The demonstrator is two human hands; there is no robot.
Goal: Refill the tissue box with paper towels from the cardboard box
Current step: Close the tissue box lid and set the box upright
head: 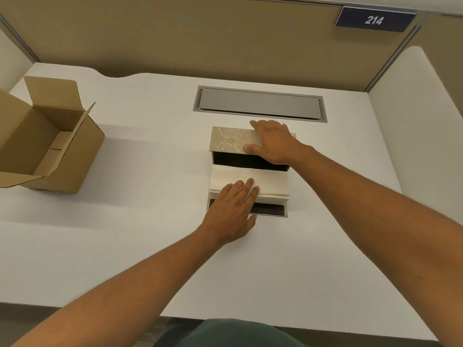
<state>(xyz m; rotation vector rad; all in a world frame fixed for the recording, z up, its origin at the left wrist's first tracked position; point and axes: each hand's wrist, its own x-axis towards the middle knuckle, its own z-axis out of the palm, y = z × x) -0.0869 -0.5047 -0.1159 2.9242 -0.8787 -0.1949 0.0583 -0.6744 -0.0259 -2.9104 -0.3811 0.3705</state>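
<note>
The tissue box (229, 141) is beige with a gold leaf pattern and lies open at the desk's middle, its dark inside facing me. A white stack of paper towels (273, 182) rests on the box's lowered front flap, half inside the opening. My left hand (231, 210) lies flat on the stack's near left part, fingers spread. My right hand (271, 141) grips the box's top, thumb on its front edge. At the far left stands the brown cardboard box (53, 146), flaps open, with no towels visible inside.
A grey cable hatch (259, 103) is set into the white desk (137, 234) just behind the tissue box. Tan partition walls enclose the desk at the back and sides, with a "214" sign (373, 20) at the upper right.
</note>
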